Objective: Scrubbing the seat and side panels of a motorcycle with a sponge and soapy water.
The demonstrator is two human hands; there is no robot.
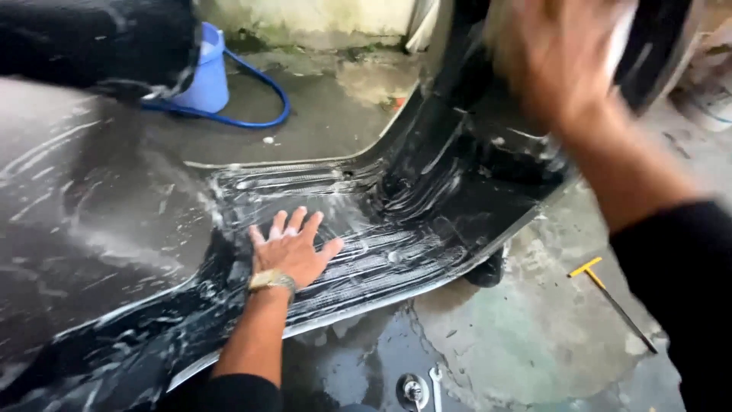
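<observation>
My left hand (293, 248) lies flat, fingers spread, on the black soapy footboard (381, 259) of a scooter; a gold watch (271, 281) is on its wrist. The footboard is ribbed and streaked with white foam. My right hand (564, 53) is raised at the top right against the scooter's black front shield (473, 145) and is heavily blurred. A white patch (621, 34) shows at its far edge; I cannot tell what it is or whether the hand grips it. Both arms wear black sleeves.
The scooter's grey foam-streaked seat (69, 198) fills the left. A blue bucket (207, 72) and blue hose (263, 114) are on the wet concrete behind. A yellow-handled T-tool (610, 299) lies at right, a wrench (436, 380) near the bottom edge.
</observation>
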